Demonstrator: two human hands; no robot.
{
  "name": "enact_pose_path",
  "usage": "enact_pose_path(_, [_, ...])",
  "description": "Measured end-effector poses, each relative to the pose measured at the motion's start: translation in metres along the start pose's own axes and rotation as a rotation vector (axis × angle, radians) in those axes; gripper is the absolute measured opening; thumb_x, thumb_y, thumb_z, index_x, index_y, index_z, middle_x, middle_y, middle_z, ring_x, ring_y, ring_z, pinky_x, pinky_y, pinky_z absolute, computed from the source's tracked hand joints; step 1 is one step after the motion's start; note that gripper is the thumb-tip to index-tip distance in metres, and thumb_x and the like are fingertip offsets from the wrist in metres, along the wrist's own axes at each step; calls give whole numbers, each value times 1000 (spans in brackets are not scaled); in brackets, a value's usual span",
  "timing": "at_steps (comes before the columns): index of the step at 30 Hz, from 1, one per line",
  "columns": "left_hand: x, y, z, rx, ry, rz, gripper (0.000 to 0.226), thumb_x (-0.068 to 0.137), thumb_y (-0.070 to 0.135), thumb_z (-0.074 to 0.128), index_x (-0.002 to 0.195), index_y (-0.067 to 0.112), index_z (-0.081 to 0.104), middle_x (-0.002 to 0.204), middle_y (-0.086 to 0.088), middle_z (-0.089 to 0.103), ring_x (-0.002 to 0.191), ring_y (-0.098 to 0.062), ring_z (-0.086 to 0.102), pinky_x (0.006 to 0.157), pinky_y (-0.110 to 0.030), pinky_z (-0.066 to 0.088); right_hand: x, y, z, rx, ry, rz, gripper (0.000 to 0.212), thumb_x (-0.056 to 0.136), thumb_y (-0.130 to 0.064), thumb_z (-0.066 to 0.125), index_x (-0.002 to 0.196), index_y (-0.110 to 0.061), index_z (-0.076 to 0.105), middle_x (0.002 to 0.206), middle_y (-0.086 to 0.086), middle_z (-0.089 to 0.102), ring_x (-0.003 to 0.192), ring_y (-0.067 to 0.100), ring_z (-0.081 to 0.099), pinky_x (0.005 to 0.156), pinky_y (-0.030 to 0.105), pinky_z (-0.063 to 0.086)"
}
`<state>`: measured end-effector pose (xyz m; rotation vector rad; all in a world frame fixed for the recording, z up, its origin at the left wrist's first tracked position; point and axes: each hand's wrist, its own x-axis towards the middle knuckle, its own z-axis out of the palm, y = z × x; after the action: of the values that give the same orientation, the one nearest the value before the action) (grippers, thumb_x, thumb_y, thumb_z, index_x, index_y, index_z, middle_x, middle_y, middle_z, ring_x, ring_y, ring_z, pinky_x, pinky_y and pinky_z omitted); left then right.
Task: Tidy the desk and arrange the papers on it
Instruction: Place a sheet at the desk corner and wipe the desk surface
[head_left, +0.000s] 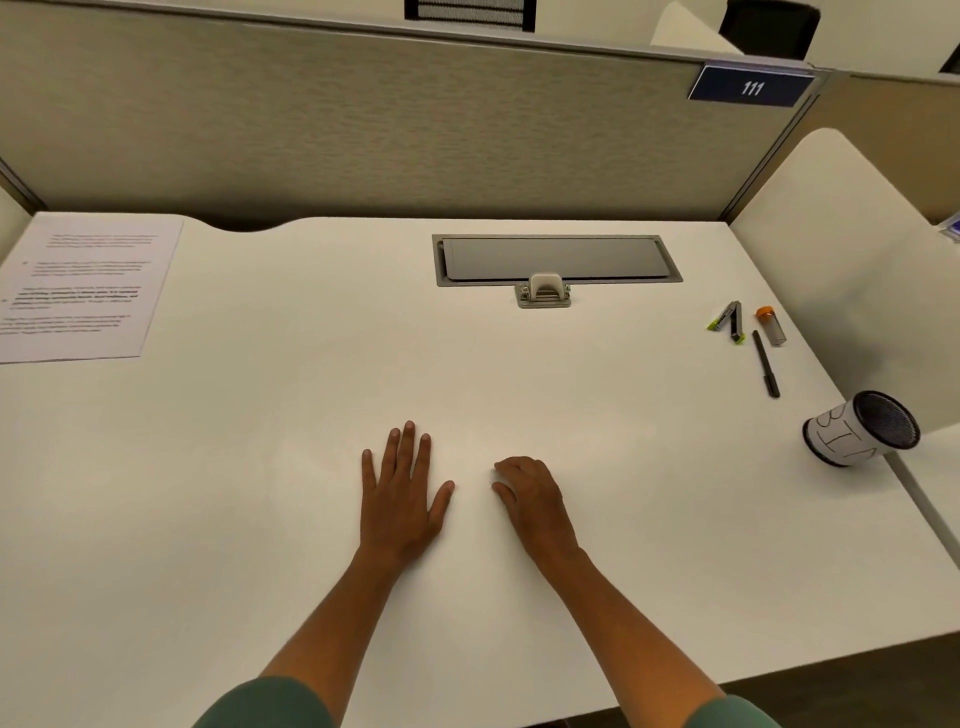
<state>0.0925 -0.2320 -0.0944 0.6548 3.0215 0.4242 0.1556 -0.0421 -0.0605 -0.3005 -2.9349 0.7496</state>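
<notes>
**Hands at rest, nothing held**

Both hands are laid on the white laminate desk (260, 467): left hand (400, 499) flat with fingers spread, right hand (535, 499) loosely curled, empty. Printed white paper sheets (83, 288) are stacked far left; black pen (765, 364) and tipped mesh cup (860, 428) remain right, probably unsorted.

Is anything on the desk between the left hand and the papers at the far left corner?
Nothing visible. The left hand lies flat on the desk, and only bare desk shows between it and the papers. The pens, vial and tipped cup all sit off to the right.
</notes>
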Motion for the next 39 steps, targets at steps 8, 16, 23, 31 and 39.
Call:
enact_pose_path(8, [0,-1,0,-6,-1,3,72,94,56,29,153,16,20,163,-7,9,150,-23,8,118,-55,10,0,-19,-6,-180,-119,-101,10,92,-25,46,90,-24,56,96,-7,56,86,13,55,81,32,47])
enact_pose_path(16, [1,-2,0,-13,-7,0,71,95,56,29,153,16,21,163,-6,9,150,-22,7,118,-55,9,10,-23,-8,-125,-148,-24,25,83,13,46,98,-1,59,104,13,59,96,30,53,79,40,49])
enact_pose_path(23, [1,-1,-1,-16,-13,-5,71,95,56,26,153,16,19,163,-5,7,150,-21,5,119,-54,7,11,-18,-3,-234,-124,-29,36,53,19,66,70,-12,57,67,2,58,62,21,53,46,26,44])
enact_pose_path(31, [5,0,-5,-34,1,-7,73,95,56,26,153,13,20,163,-7,8,150,-22,5,119,-54,8,17,-21,-2,-216,-129,50,18,75,9,46,78,-5,57,71,9,52,66,24,44,55,32,34])
enact_pose_path(39, [16,8,-23,-35,31,-6,73,95,57,23,153,13,18,163,-5,5,150,-19,0,120,-52,6,26,-17,-17,419,124,459,13,75,-2,67,81,-10,75,79,-1,73,75,12,65,65,8,41])
